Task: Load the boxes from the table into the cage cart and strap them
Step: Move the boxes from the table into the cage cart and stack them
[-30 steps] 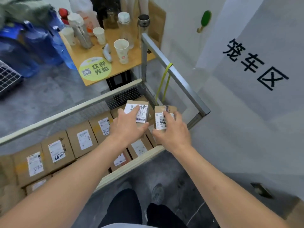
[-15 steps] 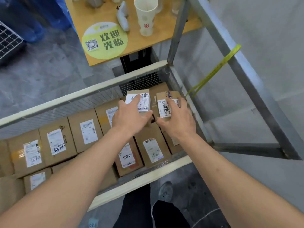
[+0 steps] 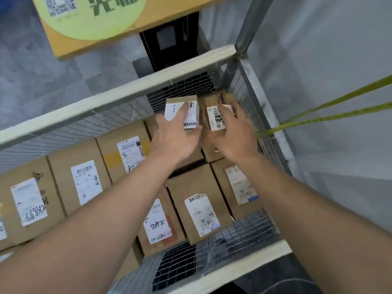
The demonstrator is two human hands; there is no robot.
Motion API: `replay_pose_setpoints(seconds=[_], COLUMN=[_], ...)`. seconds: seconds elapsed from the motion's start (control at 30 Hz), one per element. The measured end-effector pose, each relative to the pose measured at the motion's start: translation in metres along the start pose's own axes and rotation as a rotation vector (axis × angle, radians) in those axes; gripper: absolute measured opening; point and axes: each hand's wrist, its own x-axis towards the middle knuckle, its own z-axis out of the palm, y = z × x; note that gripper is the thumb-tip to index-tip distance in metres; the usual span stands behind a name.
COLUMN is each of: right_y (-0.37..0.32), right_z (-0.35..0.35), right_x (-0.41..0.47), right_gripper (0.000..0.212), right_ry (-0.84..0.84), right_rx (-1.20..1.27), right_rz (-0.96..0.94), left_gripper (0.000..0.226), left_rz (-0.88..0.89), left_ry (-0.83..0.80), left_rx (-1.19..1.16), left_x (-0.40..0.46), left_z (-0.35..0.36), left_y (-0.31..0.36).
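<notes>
Pressing flat, left hand (image 3: pixel 171 136) and right hand (image 3: pixel 235 134) on two boxes (image 3: pixel 192 102), long axes pointing away.

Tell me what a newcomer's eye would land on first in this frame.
Two bare forearms reach down into the cage cart, the left hand and right hand each resting on a small labelled box in the far right corner, above the layer of cardboard boxes that fills the cart. After that, the yellow-green strap running off to the right from the cart's wire side, and the orange table edge at the top.
</notes>
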Motion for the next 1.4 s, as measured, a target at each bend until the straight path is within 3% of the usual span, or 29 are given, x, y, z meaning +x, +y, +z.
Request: replay_pose_setpoints(seconds=[0.23,0.4,0.53,0.73,1.0,1.17,1.3,1.4], right_y=[0.042,0.059,0.066,0.057,0.019,-0.016,-0.049,-0.075], right_z=[0.03,0.04,0.043,0.038,0.014,-0.02,-0.064,-0.102], right_x=[0.05,0.059,0.057,0.054,0.022,-0.036,-0.082,-0.12], right_gripper=[0.073,0.058,0.051,0.046,0.057,0.052,0.042,0.046], right_ry=[0.024,0.092,0.128,0.071,-0.063,-0.105,-0.104,-0.114], right_rx=[-0.077,-0.25,-0.191,-0.168,-0.198,-0.177,-0.203,-0.237], right_rz=[-0.083,-0.156,-0.234,-0.178,-0.079,-0.09,-0.094,-0.113], left_gripper=[0.068,0.074,0.08,0.083,0.073,0.043,0.045,0.049], left_rz=[0.021,0.146,0.331,0.472,0.534,0.523,0.533,0.541], left_ry=[0.007,-0.009,0.007,0.024,-0.134,-0.101,-0.071,-0.037], left_rx=[-0.108,-0.085,0.051,0.431,0.599,0.626,0.624,0.647], left_x=[0.045,0.043,0.037,0.039,0.033,-0.014,-0.069,-0.111], left_z=[0.053,0.068,0.078,0.086,0.027,-0.023,-0.07,-0.103], left_y=[0.006,0.003,-0.004,-0.016,0.005,0.011,0.021,0.03])
